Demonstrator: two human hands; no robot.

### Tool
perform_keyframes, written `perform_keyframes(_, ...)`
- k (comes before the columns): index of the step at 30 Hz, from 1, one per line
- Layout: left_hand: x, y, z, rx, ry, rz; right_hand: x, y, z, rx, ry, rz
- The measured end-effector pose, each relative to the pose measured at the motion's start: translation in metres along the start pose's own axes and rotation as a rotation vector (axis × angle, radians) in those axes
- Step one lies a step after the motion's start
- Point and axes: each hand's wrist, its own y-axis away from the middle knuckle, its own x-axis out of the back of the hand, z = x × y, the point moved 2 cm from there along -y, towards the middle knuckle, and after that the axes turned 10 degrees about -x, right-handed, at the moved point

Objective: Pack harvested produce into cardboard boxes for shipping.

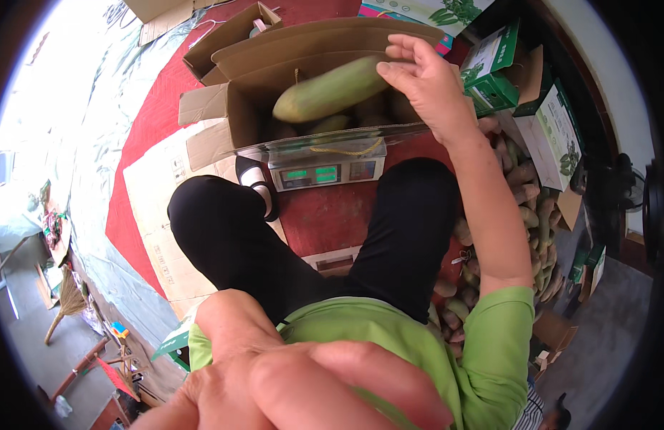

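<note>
My right hand (426,80) is above an open cardboard box (325,46), with thumb and fingers closed at the right end of a long green radish (332,89). The radish is tilted and slightly blurred, its pale tip toward the left. More green radishes (330,125) lie inside the box, partly in shadow. The box sits over a digital scale (328,174) with a lit green display. Very near the camera, my left hand (296,383) spreads large across the lower edge. Its fingers are apart, nothing shows in them, and their tips are partly cut off.
A pile of radishes (529,190) lies to the right of my legs. Green and white cartons (554,136) stand behind it. A smaller open box (231,39) is at the back left. Flattened cardboard (156,193) covers part of the red mat (149,140). A broom (68,301) lies far left.
</note>
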Motion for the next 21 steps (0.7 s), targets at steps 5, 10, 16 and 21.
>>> perform_keyframes(5,0.002,0.001,-0.004,0.008,0.011,0.031,0.041,0.030,0.001,0.220,-0.017,0.168)
perform_keyframes(10,-0.008,-0.001,-0.027,0.058,0.090,0.042,0.104,0.100,0.057,0.117,-0.186,0.468)
perform_keyframes(16,0.005,-0.004,-0.048,0.195,0.102,-0.001,0.121,0.194,0.234,-0.375,0.055,0.536)
perform_keyframes(21,0.049,-0.013,-0.047,0.134,-0.167,0.027,0.084,0.267,0.332,-0.678,0.254,0.370)
